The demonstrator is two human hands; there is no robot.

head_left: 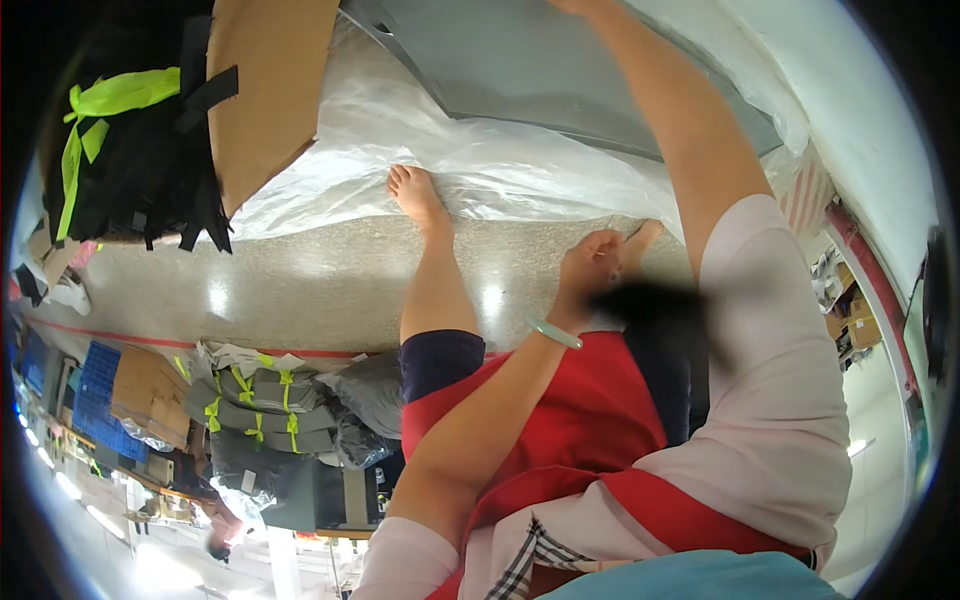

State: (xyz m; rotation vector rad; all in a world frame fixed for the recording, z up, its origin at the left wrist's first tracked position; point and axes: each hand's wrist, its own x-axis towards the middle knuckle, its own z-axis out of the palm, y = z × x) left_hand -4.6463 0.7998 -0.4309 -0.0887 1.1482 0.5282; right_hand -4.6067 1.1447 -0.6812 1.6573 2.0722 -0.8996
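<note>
Right hand runs off the top edge of the frame, so no telling what it's doing. A dark blurred thing [655, 300] sits mid-frame beside the left hand [590, 265], hiding its fingers and the knee behind.

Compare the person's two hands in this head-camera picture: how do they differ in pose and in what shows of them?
The left hand is curled low, close to a blurred dark object, with a pale green bangle at its wrist. The right arm reaches up over the clear plastic sheet, and its hand is cut off by the picture's top edge. Both arms are bare below pale pink sleeves.
</note>
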